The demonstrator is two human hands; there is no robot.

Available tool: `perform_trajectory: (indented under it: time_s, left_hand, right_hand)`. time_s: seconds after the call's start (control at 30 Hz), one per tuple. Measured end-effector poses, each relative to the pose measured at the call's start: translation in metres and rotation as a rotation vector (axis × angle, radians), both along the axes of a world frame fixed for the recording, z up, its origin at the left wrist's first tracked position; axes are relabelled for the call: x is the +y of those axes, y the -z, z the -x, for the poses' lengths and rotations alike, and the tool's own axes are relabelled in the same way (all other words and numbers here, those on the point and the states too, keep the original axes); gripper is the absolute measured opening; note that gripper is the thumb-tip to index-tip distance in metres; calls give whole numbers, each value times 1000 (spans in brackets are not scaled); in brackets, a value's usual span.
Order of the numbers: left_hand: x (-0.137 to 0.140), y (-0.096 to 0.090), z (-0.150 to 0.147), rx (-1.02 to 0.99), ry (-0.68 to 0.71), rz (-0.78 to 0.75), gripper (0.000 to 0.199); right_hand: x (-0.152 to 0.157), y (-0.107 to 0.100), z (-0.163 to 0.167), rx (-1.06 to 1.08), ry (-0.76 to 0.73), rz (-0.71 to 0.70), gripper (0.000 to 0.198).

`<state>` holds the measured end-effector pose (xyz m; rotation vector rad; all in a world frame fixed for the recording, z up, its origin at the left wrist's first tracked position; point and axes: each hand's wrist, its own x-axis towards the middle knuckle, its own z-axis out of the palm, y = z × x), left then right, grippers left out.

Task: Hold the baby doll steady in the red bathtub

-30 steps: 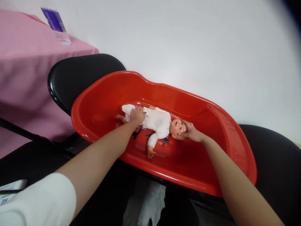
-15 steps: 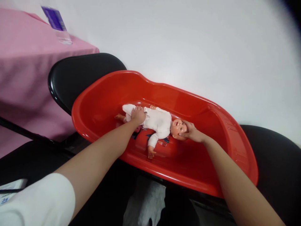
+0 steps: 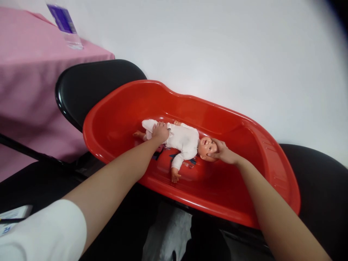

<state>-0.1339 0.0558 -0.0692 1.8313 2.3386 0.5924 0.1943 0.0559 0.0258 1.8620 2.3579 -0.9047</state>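
Note:
A baby doll [image 3: 185,139] in white clothes lies on its back in a red baby bathtub [image 3: 217,112], its head toward the right and its legs toward the left. My left hand [image 3: 161,132] is closed on the doll's clothing at the waist and upper leg. Cupped round the top of the doll's head is my right hand [image 3: 223,153], thumb on the near side and fingers on the far side. One doll arm stretches toward the tub's near edge. The doll's far leg is covered in white, while a bare foot shows on the near side.
The tub rests across black chairs, one seat [image 3: 95,85] at the left and another [image 3: 320,185] at the right. A pink-covered table [image 3: 35,40] with a purple-and-clear sign holder [image 3: 63,21] stands at the upper left. A white wall [image 3: 217,47] rises behind. A white box [image 3: 16,214] lies lower left.
Hands and doll keep practically the same places in the tub. Only a slight shift of the camera view shows.

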Motion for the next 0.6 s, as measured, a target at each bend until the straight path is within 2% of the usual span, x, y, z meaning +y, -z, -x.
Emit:
perform_trajectory:
  time_s: [0.2,0.6]
  left_hand:
    - [2,3,0,6,-12,-52,41]
    - [0,-1,-2,26,-19,-34,38]
  right_hand:
    - [2,3,-2,-7,-12,-13,93]
    - [7,9,-6,-18,-32,-33,96]
